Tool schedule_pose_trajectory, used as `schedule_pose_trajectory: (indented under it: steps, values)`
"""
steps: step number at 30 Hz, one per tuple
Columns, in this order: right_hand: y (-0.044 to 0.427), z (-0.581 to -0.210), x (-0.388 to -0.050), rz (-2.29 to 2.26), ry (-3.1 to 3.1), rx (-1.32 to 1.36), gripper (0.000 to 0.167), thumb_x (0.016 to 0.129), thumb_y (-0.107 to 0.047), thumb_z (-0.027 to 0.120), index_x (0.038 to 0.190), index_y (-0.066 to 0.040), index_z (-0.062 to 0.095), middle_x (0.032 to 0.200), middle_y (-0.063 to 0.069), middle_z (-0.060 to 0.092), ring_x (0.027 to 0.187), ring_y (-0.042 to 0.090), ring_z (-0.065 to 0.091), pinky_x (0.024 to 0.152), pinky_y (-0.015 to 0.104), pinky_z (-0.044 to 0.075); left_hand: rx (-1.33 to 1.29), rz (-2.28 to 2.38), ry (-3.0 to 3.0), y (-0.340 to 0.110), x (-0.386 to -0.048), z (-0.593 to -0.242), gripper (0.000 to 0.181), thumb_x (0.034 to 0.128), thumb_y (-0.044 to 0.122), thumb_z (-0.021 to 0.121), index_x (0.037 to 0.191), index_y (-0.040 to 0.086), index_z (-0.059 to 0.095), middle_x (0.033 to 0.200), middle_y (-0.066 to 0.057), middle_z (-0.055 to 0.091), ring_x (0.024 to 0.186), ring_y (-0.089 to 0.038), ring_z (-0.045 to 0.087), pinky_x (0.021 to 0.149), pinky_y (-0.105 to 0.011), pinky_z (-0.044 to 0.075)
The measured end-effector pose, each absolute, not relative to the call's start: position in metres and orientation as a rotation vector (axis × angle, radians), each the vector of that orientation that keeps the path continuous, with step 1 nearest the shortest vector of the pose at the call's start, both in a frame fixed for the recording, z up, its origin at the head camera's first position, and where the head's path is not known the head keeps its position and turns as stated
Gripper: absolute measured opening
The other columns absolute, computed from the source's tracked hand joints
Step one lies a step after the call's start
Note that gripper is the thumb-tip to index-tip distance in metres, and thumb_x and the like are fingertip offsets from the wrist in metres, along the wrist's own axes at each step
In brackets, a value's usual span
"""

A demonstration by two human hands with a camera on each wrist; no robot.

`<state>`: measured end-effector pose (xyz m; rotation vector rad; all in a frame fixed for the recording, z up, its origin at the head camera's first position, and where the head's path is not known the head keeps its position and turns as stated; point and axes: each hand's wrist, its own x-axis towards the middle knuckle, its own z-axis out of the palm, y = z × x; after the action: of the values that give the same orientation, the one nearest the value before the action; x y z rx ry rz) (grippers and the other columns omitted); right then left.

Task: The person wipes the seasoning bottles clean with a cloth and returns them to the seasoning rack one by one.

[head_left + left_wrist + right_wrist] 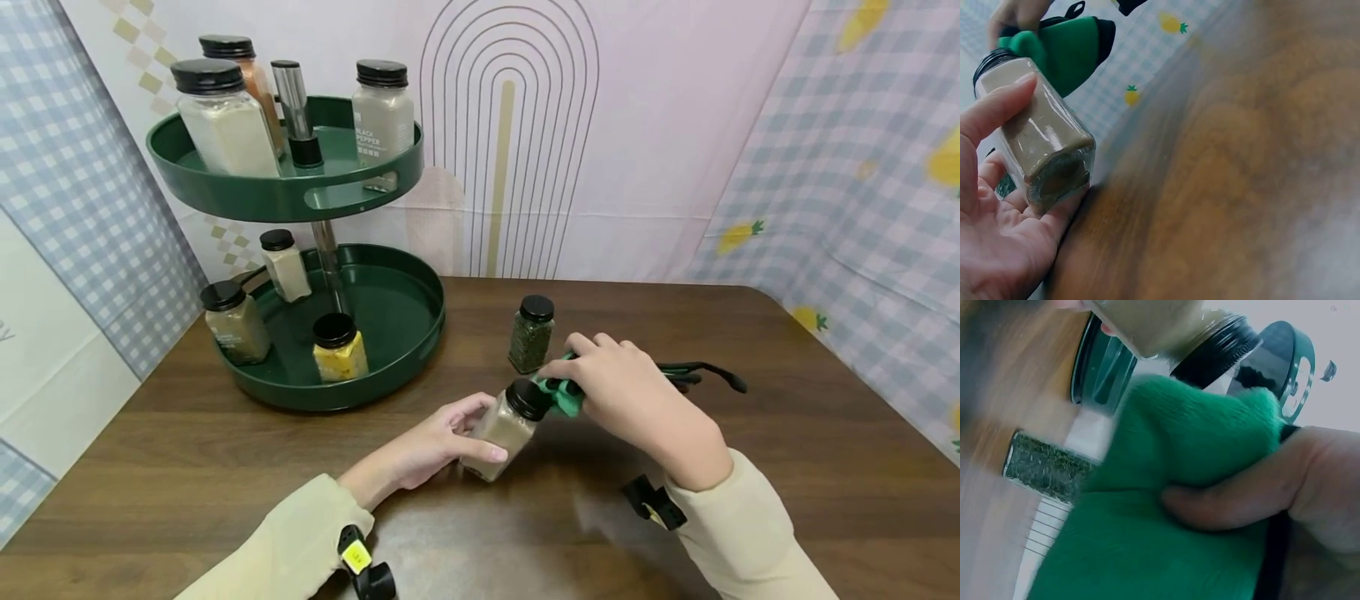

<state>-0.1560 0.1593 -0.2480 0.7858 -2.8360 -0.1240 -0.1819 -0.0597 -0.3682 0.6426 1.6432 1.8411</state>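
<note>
My left hand (435, 442) grips a square glass spice jar (501, 437) of pale beige powder, thumb on one side and fingers underneath. The jar is tilted, its black lid (527, 398) pointing up and right. My right hand (626, 387) pinches a green cloth (1166, 450) with black trim at the lid; whether the two touch I cannot tell. In the right wrist view the thumb presses on the cloth. Behind the hands, a jar of dried green herbs (532, 335) stands upright on the table.
At the left stands a two-tier green turntable rack (405, 367). Its lower tier bears several small jars, among them a yellow one (341, 354); the upper holds taller jars, including black pepper (382, 125). Dark thin curved pieces (705, 371) lie right of my right hand on the wooden table (825, 433).
</note>
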Motion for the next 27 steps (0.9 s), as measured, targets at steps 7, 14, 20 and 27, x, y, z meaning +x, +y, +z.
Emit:
schedule_pose_trajectory:
  steps: [7,14,20,27]
  values:
    - [0.165,-0.24,-0.153,0.026,-2.744,0.77,0.05,0.078,0.008,0.059,0.114,-0.028,0.066,0.098,0.001,0.058,0.08,0.024,0.055,0.061,0.037,0.044,0.604,1.861,1.607,-0.06,-0.184,-0.366,0.048,0.0826,0.014,0.068,0.123,0.004,0.044,0.107,-0.005,0.061,0.096,-0.016,0.058,0.084,-0.032,0.048]
    - [0.147,-0.242,-0.146,0.091,-2.566,1.026,0.061,0.07,0.013,0.056,0.115,-0.028,0.065,0.106,0.002,0.057,0.082,0.02,0.054,0.067,0.034,0.045,0.58,1.868,1.606,-0.06,-0.183,-0.368,0.049,0.0838,0.017,0.067,0.125,0.004,0.044,0.109,-0.003,0.06,0.098,-0.016,0.057,0.085,-0.032,0.047]
    - [0.149,-0.238,-0.14,0.038,-2.575,1.055,0.062,0.068,0.015,0.056,0.108,-0.031,0.068,0.104,0.001,0.057,0.079,0.018,0.049,0.065,0.029,0.039,0.515,1.896,1.56,-0.06,-0.182,-0.367,0.043,0.0847,0.013,0.064,0.124,0.008,0.046,0.11,-0.002,0.061,0.1,-0.016,0.057,0.088,-0.031,0.045]
    - [0.153,-0.234,-0.139,0.008,-2.659,1.004,0.062,0.069,0.016,0.054,0.106,-0.032,0.07,0.105,0.0,0.058,0.082,0.021,0.052,0.067,0.033,0.041,0.461,1.916,1.51,-0.062,-0.184,-0.363,0.04,0.087,0.013,0.06,0.123,0.012,0.045,0.115,-0.007,0.06,0.105,-0.018,0.058,0.091,-0.034,0.045]
